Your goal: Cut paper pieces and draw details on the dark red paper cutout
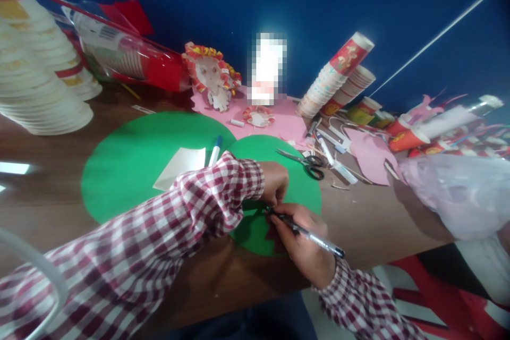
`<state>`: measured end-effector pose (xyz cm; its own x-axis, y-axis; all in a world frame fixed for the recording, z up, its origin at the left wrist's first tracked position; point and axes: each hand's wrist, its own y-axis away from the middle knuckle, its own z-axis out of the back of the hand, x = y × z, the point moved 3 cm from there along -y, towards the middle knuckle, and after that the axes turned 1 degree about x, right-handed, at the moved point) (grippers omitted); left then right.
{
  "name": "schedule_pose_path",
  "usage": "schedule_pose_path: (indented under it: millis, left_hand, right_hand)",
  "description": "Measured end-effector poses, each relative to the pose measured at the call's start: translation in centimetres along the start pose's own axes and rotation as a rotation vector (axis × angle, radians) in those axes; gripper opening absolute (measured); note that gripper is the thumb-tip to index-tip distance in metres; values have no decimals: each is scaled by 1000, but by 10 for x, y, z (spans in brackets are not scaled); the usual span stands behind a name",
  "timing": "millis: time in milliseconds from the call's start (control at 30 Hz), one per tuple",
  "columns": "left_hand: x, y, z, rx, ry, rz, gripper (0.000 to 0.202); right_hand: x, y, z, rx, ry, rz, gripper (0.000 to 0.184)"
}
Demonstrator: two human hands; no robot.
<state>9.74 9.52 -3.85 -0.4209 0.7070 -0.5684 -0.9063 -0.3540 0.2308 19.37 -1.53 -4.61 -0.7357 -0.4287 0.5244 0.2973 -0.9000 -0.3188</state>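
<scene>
My right hand (306,241) grips a pen (319,241) with a clear barrel and a black end. The pen slants, its tip end close to the fingers of my left hand (275,180). That left hand is closed and curled downward over a green paper disc (255,236); whatever its fingers hold is hidden. A small dark red piece (275,241) shows partly beneath my right hand. Black-handled scissors (308,164) lie on the disc's right edge. Left of it, a larger green disc (123,170) carries a white paper piece (181,167) and a blue-capped marker (215,151).
Stacked paper cups stand at the left (48,90) and back right (338,74). A cup craft with a frilled rim (207,69) sits on pink paper (287,122) by the blue wall. Pens and scraps (334,154) lie right, near a plastic bag (450,191).
</scene>
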Motion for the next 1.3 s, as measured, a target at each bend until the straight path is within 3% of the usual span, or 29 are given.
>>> schedule_pose_path:
  millis: [1067, 1300]
  left_hand:
    - [6, 0, -2, 55, 117, -28, 16]
    - [5, 0, -2, 14, 67, -17, 17]
  right_hand:
    - [3, -2, 2, 19, -19, -16, 4]
    - [-1, -2, 1, 16, -77, -114, 6]
